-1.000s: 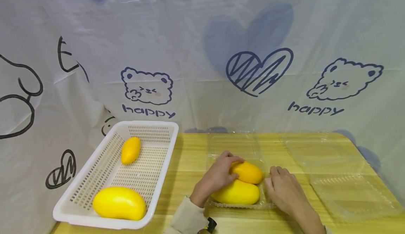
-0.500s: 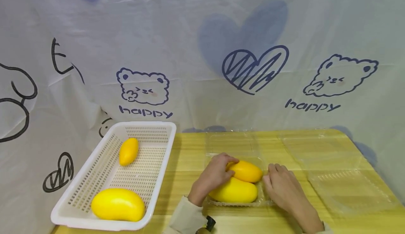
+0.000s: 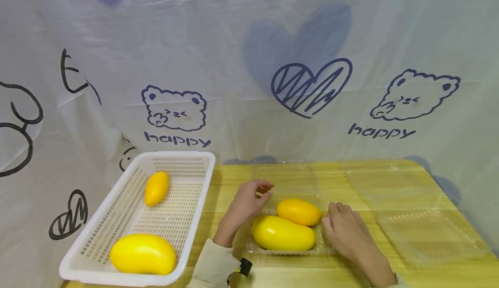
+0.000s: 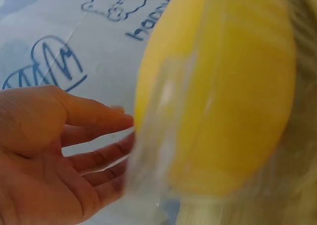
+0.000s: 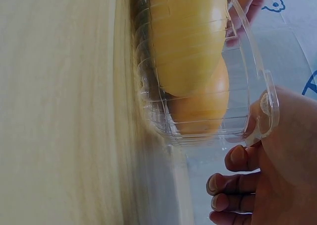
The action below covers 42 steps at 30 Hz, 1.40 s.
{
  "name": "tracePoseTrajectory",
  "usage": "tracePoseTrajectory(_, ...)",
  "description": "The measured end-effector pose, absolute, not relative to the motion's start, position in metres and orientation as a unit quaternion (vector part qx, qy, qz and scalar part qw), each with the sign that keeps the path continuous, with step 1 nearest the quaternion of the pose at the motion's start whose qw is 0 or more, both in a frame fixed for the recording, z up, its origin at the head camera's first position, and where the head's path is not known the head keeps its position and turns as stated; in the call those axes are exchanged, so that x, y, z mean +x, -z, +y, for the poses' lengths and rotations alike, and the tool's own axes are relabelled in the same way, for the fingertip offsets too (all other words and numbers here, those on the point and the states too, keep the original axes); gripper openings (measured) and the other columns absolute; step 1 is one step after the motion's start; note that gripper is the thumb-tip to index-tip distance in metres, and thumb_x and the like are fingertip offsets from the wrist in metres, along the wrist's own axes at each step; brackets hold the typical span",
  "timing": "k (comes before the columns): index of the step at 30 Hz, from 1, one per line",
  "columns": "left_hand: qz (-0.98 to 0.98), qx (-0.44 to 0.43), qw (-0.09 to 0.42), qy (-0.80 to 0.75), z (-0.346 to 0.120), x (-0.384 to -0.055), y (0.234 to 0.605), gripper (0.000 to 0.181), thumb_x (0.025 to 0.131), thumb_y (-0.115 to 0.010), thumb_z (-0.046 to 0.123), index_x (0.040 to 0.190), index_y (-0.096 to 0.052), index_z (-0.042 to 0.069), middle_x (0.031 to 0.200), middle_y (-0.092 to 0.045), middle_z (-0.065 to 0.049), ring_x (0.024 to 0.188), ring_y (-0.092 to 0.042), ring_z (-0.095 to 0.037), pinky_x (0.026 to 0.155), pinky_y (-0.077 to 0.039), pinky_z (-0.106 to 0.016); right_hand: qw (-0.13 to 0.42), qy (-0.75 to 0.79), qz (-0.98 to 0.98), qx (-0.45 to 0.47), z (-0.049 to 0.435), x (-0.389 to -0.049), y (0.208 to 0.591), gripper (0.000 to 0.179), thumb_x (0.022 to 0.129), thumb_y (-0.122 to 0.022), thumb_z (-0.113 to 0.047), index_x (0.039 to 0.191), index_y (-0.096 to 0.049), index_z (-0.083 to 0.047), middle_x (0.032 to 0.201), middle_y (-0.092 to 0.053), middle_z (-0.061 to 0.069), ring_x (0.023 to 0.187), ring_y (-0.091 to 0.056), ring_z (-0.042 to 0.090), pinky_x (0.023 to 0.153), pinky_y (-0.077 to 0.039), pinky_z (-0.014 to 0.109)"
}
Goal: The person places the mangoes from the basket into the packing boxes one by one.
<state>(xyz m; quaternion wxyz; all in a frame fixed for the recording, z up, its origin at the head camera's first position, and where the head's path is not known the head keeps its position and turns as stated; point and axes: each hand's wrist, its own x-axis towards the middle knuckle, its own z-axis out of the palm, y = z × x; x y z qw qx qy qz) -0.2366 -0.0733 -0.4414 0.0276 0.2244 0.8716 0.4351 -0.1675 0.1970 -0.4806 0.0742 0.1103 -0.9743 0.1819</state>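
A clear plastic clamshell container [image 3: 251, 250] stands on the table, its lid folded back. Lying in it side by side are a large yellow mango [image 3: 282, 234] in front and a smaller orange-yellow mango [image 3: 299, 212] behind. At the container's left side my left hand [image 3: 249, 199] holds nothing, fingers loosely bent and off both mangoes. In the left wrist view its fingertips come right at the container's edge. My right hand [image 3: 345, 231] is at the right side; the right wrist view has its thumb and forefinger pinching the clear rim [image 5: 267, 101].
To the left stands a white slotted basket [image 3: 212, 166] with a small mango [image 3: 157, 188] at the back and a large yellow one [image 3: 143, 254] in front. Another clear clamshell [image 3: 432, 236] lies opened on the right. A printed cloth [image 3: 241, 119] hangs behind the table.
My left hand has let go of the orange-yellow mango and drawn away to the left and slightly back. My right hand stays at the container's right edge. The head view has shifted slightly.
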Motion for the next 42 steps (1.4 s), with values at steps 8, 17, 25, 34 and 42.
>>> tracePoseTrajectory(8,0.845,0.189,-0.041,-0.499,-0.096,-0.249,0.444,0.031,0.100,-0.063,0.003,0.130,-0.066,-0.001,0.115,-0.070,-0.019,0.105,-0.067,-0.035,0.087,-0.059,-0.045,0.090,-0.183,-0.972,0.119,0.195,-0.169,0.482,0.025,0.100,-0.048,-0.012,0.076,-0.042,-0.014,0.069,-0.037,0.002,0.066,-0.034,0.019,0.064,-0.032,0.034)
tracePoseTrajectory(17,0.841,0.146,-0.048,-0.519,-0.102,-0.258,0.457,0.037,0.097,-0.065,0.001,0.133,-0.062,-0.005,0.132,-0.058,-0.029,0.116,-0.059,-0.051,0.093,-0.055,-0.056,0.083,-0.185,-0.973,0.109,0.197,-0.166,0.483,0.025,0.100,-0.047,-0.012,0.076,-0.043,-0.013,0.069,-0.038,0.002,0.067,-0.035,0.020,0.065,-0.032,0.034)
tracePoseTrajectory(25,0.768,0.070,0.030,-0.636,-0.102,-0.265,0.471,0.045,0.101,-0.061,0.004,0.145,-0.053,-0.001,0.146,-0.043,-0.036,0.131,-0.048,-0.054,0.100,-0.051,-0.056,0.085,-0.185,-0.973,0.112,0.197,-0.167,0.482,0.024,0.100,-0.047,-0.011,0.077,-0.043,-0.013,0.069,-0.038,0.002,0.066,-0.035,0.020,0.064,-0.033,0.034)
tracePoseTrajectory(34,0.679,0.018,0.098,-0.727,-0.103,-0.271,0.488,0.062,0.104,-0.051,0.000,0.158,-0.022,-0.008,0.146,-0.037,-0.041,0.125,-0.051,-0.050,0.105,-0.048,-0.052,0.081,-0.189,-0.972,0.110,0.197,-0.168,0.483,0.024,0.100,-0.048,-0.011,0.076,-0.043,-0.013,0.068,-0.038,0.002,0.066,-0.035,0.020,0.064,-0.033,0.034)
tracePoseTrajectory(42,0.660,0.011,0.120,-0.741,-0.103,-0.276,0.498,0.054,0.104,-0.050,0.000,0.151,-0.029,-0.017,0.135,-0.049,-0.042,0.108,-0.062,-0.030,0.097,-0.054,-0.034,0.067,-0.189,-0.974,0.104,0.196,-0.168,0.481,0.023,0.101,-0.047,-0.012,0.078,-0.044,-0.012,0.069,-0.039,0.002,0.067,-0.036,0.020,0.064,-0.033,0.035)
